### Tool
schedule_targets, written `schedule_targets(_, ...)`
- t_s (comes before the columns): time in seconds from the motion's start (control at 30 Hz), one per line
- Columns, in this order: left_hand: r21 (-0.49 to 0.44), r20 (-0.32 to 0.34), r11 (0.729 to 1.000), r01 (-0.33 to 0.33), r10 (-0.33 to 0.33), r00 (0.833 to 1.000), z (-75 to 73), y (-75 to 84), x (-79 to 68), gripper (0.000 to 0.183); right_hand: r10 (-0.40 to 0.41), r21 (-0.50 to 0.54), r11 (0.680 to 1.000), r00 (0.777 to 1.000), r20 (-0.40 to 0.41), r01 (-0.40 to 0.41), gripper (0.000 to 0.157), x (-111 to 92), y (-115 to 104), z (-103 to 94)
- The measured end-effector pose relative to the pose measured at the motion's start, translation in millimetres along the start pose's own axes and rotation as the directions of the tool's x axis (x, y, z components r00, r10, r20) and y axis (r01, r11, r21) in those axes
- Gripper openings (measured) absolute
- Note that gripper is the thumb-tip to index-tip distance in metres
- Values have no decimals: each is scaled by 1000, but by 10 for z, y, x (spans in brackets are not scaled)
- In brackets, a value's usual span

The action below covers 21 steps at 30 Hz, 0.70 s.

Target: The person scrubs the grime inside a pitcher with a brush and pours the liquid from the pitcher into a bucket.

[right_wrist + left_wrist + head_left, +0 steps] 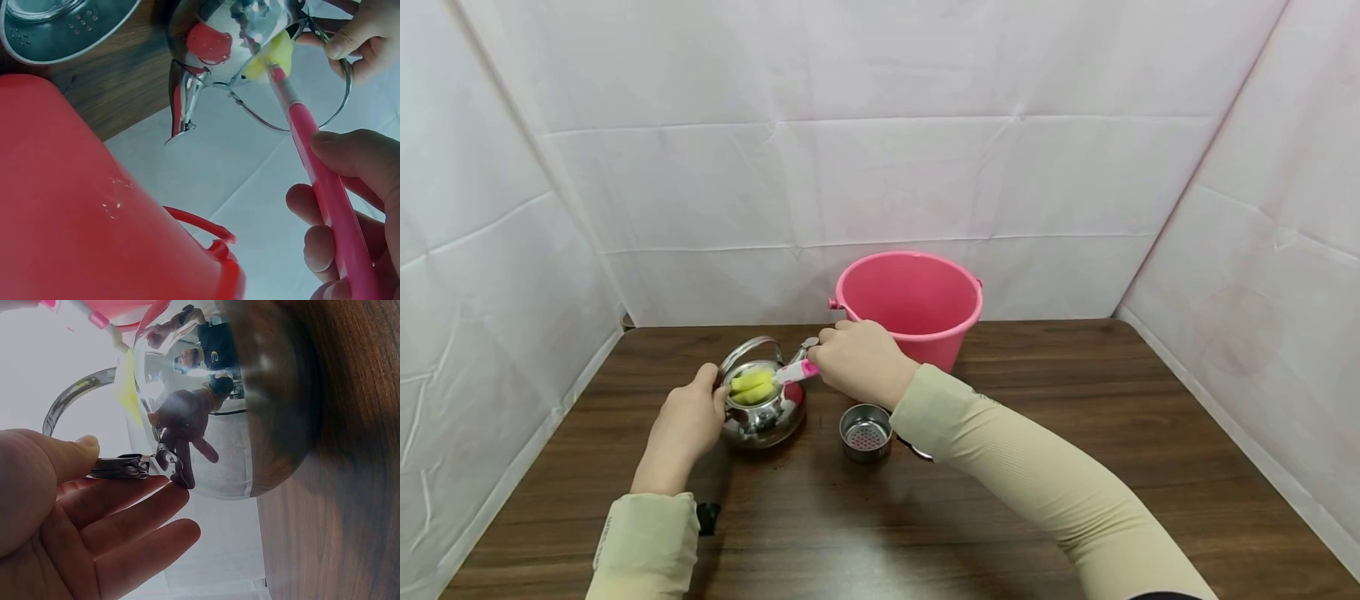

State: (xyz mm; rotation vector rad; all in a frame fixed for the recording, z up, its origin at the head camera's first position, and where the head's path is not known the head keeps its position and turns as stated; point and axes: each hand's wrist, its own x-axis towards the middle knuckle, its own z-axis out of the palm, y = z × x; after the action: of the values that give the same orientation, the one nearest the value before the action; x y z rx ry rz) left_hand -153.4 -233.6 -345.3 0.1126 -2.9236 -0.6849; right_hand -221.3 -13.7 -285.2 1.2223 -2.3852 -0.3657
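Note:
At the left of the table, in the head view, sits a shiny steel kettle (762, 431) with its arched handle raised and its top uncovered. My left hand (687, 422) pinches the base of that handle (119, 465) between thumb and fingers; the other fingers spread out beside the kettle wall. My right hand (863, 360) grips a sponge brush (325, 187) by its pink and white handle. The brush's yellow sponge head (751, 387) lies at the kettle's mouth, partly inside. How deep it reaches is hidden.
Behind my right hand stands a pink bucket (925, 337). A small perforated steel strainer (866, 435) is on the table right of the kettle. A metal-rimmed thing (919, 452) shows partly beneath my right sleeve. White sheeting (895, 167) walls the table's back and sides.

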Motion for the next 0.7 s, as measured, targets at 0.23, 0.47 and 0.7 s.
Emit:
schedule_targets(0.23, 2, 5, 1000, 5, -5, 1000, -18, 16, 5, 15, -31, -23, 999, 999, 6, 31, 18, 47, -5, -92)
schedule_targets(0.47, -1, 11, 1000, 12, -12, 1000, -14, 16, 1, 15, -80, -54, 995, 997, 23, 81, 17, 96, -11, -212)
schedule_targets(0.7, -4, 5, 1000, 10, -10, 1000, -17, 7, -14, 15, -107, -89, 990, 993, 55, 112, 21, 156, -32, -341)
